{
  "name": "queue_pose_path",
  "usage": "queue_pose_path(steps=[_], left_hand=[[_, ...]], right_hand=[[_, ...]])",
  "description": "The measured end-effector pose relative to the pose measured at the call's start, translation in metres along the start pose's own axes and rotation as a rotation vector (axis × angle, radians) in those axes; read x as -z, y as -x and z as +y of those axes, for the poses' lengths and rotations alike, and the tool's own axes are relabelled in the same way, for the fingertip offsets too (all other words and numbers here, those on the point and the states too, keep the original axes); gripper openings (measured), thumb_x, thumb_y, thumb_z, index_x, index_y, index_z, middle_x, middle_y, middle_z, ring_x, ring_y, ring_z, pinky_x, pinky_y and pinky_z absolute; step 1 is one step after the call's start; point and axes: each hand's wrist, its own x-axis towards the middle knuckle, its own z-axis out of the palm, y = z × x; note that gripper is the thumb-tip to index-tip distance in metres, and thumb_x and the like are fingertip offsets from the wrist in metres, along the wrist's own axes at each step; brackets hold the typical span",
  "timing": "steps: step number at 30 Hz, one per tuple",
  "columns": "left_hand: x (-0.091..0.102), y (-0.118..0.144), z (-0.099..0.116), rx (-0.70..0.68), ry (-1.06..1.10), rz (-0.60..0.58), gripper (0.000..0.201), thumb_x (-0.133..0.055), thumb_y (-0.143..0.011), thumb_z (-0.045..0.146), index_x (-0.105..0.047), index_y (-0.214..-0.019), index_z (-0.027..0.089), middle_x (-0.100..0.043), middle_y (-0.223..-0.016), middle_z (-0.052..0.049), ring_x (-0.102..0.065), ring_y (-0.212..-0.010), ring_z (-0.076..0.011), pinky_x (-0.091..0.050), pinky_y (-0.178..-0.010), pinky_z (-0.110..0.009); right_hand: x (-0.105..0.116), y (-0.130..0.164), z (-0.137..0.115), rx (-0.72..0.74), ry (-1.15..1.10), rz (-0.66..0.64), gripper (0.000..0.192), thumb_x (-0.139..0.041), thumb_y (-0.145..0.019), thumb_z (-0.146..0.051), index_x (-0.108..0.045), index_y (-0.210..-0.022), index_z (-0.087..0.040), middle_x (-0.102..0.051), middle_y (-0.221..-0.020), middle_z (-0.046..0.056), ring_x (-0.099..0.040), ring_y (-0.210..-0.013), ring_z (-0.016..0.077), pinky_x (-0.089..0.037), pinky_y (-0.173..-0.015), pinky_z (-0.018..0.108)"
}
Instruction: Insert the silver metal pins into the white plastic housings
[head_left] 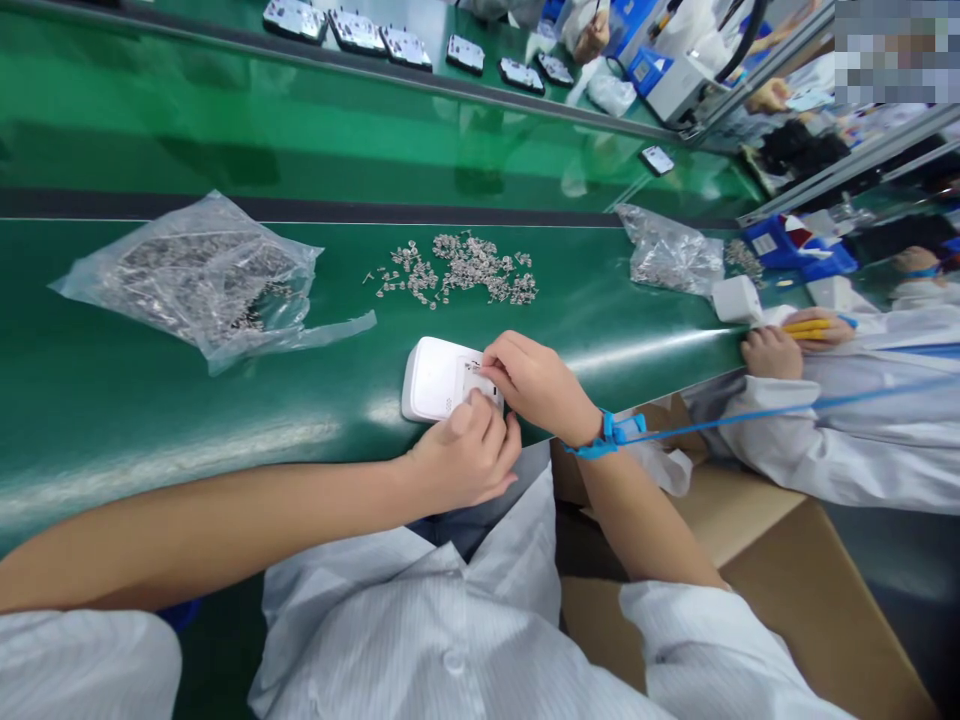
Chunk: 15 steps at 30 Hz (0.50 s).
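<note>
A white plastic device (435,380) with rounded corners lies on the green bench, a recess with small dark marks facing up. My left hand (472,450) is curled over its near edge, thumb and fingertips against the recess. From the right, my right hand (536,385) pinches with thumb and forefinger at the far side of the recess. Whatever sits between those fingertips is too small or hidden to make out. A blue wrist strap (607,435) with a cord circles my right wrist. Beyond the device is a loose pile of small metal pieces (472,268), perhaps spring contacts.
A clear bag of metal pieces (202,270) lies at left, another bag (667,250) at right. A co-worker's hand (772,352) is beside a white part (736,299). Several units (405,46) line the far shelf. A cardboard box (817,590) stands below right.
</note>
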Motion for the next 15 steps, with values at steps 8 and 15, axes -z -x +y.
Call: queue_pose_path(steps=[8,15], left_hand=[[0.000,0.000,-0.002,0.054,0.041,0.005,0.045,-0.058,-0.099,0.047,-0.071,-0.117,0.008,-0.072,-0.114,-0.021,-0.062,-0.109,-0.0381,-0.030,-0.080,-0.044],[0.012,-0.006,-0.020,0.029,-0.004,0.061,0.037,-0.049,-0.104,0.039,-0.071,-0.113,0.010,-0.072,-0.116,-0.016,-0.061,-0.115,-0.0316,-0.032,-0.076,-0.043]], right_hand=[[-0.003,0.000,0.019,-0.095,-0.304,0.092,0.010,-0.068,-0.092,-0.026,-0.061,-0.088,-0.020,-0.059,-0.081,0.001,-0.055,-0.071,0.0159,-0.044,-0.064,0.029],[-0.019,0.043,-0.002,-0.079,-0.311,0.412,0.012,-0.064,-0.097,-0.027,-0.070,-0.106,-0.022,-0.072,-0.115,0.012,-0.068,-0.109,0.0251,-0.058,-0.093,0.047]])
